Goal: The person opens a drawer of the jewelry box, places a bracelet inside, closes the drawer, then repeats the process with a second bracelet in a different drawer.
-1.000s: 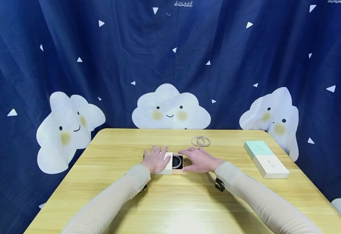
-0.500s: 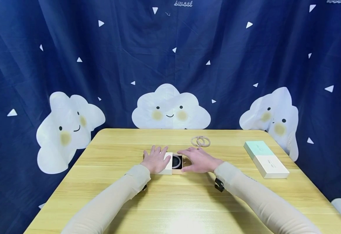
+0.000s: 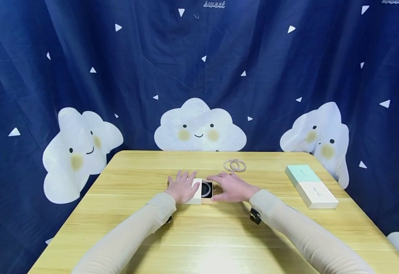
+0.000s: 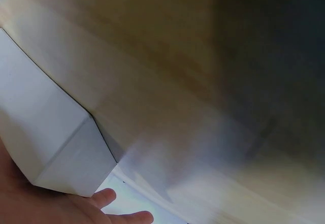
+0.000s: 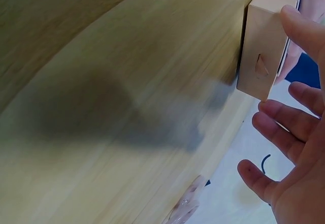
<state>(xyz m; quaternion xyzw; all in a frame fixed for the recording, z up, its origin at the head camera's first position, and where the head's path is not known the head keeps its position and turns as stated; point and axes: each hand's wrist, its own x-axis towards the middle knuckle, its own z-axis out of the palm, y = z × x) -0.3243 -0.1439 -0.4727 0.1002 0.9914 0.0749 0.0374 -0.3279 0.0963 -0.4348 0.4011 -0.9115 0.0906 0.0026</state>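
Observation:
A small box with a white sleeve (image 3: 196, 198) and a pinkish drawer (image 5: 256, 56) partly out of its right end lies mid-table. My left hand (image 3: 182, 188) rests on the sleeve with fingers spread and straight; in the left wrist view its fingertips reach past the white side. Inside the drawer's uncovered part, a pale ring-shaped bangle (image 3: 210, 187) shows against a black lining. My right hand (image 3: 233, 187) holds the drawer's right end between thumb and index finger at its two corners. Its other fingers (image 5: 256, 178) stand apart from the box. The sleeve's left part is hidden under my left hand.
Two overlapping pale pink bangles (image 3: 224, 165) lie behind my right hand. At the table's right side a mint box (image 3: 303, 173) and a white box (image 3: 317, 194) sit end to end. A blue curtain with clouds (image 3: 199, 125) hangs behind the table's rear edge.
My right hand and the drawer have shifted slightly left, so a little less of the drawer sticks out of the sleeve. The left hand has stayed in place.

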